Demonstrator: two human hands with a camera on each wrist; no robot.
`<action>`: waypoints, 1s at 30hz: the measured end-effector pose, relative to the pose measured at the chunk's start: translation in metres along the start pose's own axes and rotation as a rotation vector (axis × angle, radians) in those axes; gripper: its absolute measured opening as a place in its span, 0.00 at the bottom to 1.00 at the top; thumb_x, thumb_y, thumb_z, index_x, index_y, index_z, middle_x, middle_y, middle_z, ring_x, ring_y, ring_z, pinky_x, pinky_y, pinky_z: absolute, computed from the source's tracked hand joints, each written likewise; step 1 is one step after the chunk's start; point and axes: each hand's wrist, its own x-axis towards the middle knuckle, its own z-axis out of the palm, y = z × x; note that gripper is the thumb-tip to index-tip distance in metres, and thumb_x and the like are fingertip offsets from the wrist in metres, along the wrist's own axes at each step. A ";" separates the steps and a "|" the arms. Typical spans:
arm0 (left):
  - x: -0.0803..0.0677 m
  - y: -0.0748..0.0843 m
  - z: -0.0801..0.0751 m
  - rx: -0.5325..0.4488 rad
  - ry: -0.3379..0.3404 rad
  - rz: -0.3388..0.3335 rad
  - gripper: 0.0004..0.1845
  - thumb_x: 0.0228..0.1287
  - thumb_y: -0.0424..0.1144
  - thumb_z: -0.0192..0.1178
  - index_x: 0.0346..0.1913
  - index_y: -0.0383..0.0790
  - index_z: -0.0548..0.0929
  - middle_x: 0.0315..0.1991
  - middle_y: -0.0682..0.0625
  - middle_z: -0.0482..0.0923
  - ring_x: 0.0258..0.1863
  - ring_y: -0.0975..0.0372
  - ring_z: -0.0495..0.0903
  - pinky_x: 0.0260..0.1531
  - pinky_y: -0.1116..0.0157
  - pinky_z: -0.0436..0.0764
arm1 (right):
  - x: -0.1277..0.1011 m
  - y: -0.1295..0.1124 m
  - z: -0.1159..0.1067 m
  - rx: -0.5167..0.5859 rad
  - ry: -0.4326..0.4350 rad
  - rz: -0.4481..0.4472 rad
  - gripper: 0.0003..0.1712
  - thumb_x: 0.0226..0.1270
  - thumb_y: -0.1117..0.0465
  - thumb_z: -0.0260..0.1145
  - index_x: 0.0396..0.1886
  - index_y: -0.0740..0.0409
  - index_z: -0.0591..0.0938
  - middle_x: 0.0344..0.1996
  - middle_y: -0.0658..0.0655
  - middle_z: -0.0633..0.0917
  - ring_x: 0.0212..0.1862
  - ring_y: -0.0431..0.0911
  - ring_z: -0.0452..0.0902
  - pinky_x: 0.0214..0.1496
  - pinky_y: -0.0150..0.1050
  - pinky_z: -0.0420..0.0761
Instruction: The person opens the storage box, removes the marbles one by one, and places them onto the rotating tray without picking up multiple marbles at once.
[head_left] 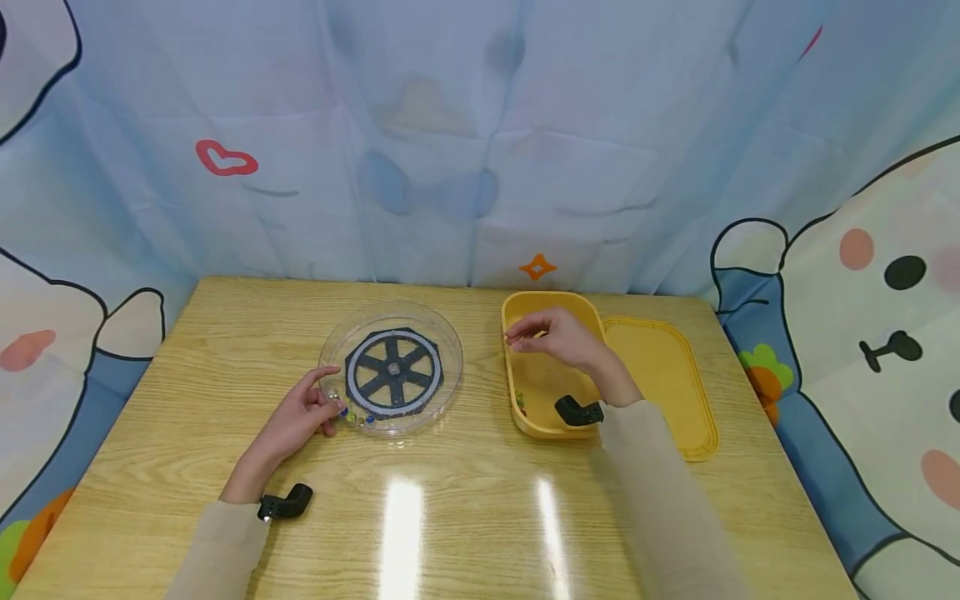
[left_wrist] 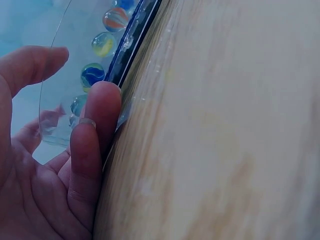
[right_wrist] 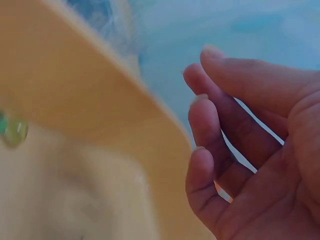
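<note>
A round clear dish (head_left: pixel 452 392) stands on the table, with a black spoked wheel shape (head_left: pixel 394 369) in its middle. Several glass marbles (left_wrist: pixel 103 44) lie along its near left side, inside the wall. My left hand (head_left: pixel 303 412) holds the dish at its left rim, fingers bent about the edge. Over the yellow box (head_left: pixel 547 383) hovers my right hand (head_left: pixel 558 337), its fingers loosely bent and nothing seen between them. In the right wrist view the fingertips (right_wrist: pixel 202 120) are apart from the box wall. A few marbles (head_left: pixel 521 402) lie at the box's left side.
A flat yellow lid (head_left: pixel 667 387) lies to the right of the box, partly behind the right forearm. The wooden table (head_left: pixel 450 533) ends at a blue patterned curtain (head_left: pixel 450 167). A black wrist camera (head_left: pixel 287 502) sticks out from the left wrist, another (head_left: pixel 577 411) from the right.
</note>
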 end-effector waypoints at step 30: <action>-0.001 0.001 0.000 0.013 0.005 -0.013 0.32 0.70 0.29 0.60 0.73 0.36 0.62 0.28 0.41 0.73 0.22 0.56 0.80 0.27 0.63 0.82 | 0.008 0.057 0.003 -0.120 -0.334 0.215 0.16 0.57 0.65 0.76 0.46 0.60 0.88 0.39 0.51 0.87 0.43 0.43 0.79 0.50 0.37 0.76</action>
